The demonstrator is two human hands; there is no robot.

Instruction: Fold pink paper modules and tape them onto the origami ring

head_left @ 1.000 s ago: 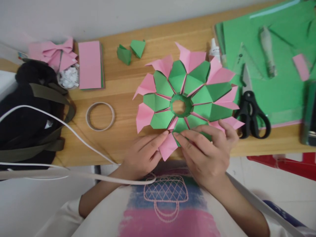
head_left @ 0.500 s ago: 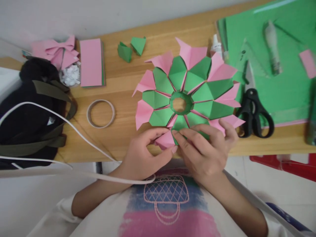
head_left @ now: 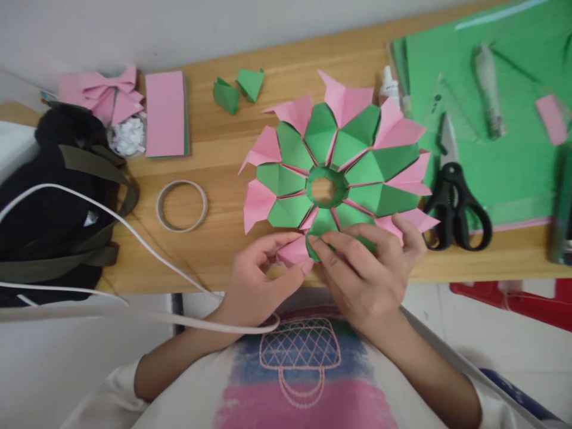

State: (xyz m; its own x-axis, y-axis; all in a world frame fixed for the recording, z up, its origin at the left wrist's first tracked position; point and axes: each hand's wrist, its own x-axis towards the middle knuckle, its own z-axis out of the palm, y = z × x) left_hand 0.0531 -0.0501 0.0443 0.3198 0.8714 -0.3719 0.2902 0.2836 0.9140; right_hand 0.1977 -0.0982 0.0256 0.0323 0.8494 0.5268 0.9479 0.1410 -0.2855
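A ring-shaped pink and green folded-paper flower lies at the table's front edge, with a round hole in its middle. My left hand pinches a pink petal at the flower's near side between thumb and fingers. Right beside it, my right hand has its thumb and index finger closed on the green part of the near side, its other fingers resting over the flower's near right petals. Some of the paper under my right fingers is hidden.
Two green folded pieces lie behind the flower. On the left are a tape ring, a pink paper stack and a black bag. Black scissors, a glue tube and green sheets are on the right. A white cable crosses the left.
Both hands and the near side of the flower have shifted very slightly left. The grip of each hand looks the same.
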